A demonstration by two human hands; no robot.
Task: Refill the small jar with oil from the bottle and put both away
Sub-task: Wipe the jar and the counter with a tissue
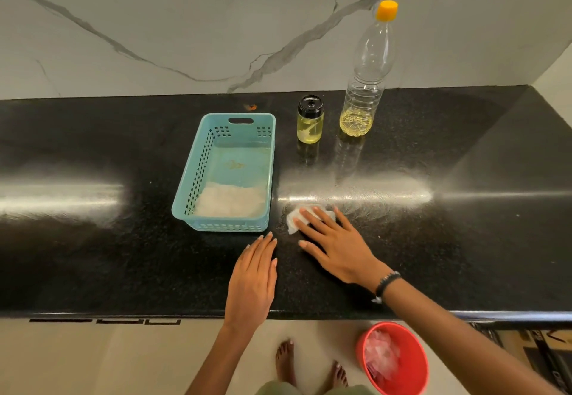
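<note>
The teal basket (pixel 226 172) sits on the black counter (pixel 93 255) and serves as the marker for everything else. Just right of its near corner, the right hand (pixel 332 244) lies palm down with its fingers straight and spread, pressing flat on a crumpled white tissue (pixel 297 216); nothing is gripped, the fingers only cover the paper. Its forearm runs back and to the right off the counter edge, with a dark bracelet (pixel 387 283) at the wrist. The left hand (pixel 253 283) rests flat on the counter just in front of the basket's near right corner, fingers straight and close together, holding nothing, fingertips pointing toward the basket. To the right of the basket's far end stands the small jar (pixel 310 119), upright, black lid on, with yellow oil inside. Further right of that stands the bottle (pixel 366 79), upright, orange cap on, with oil only in its bottom part. Inside the basket, at its near end, lies a white paper lining (pixel 230 199).
</note>
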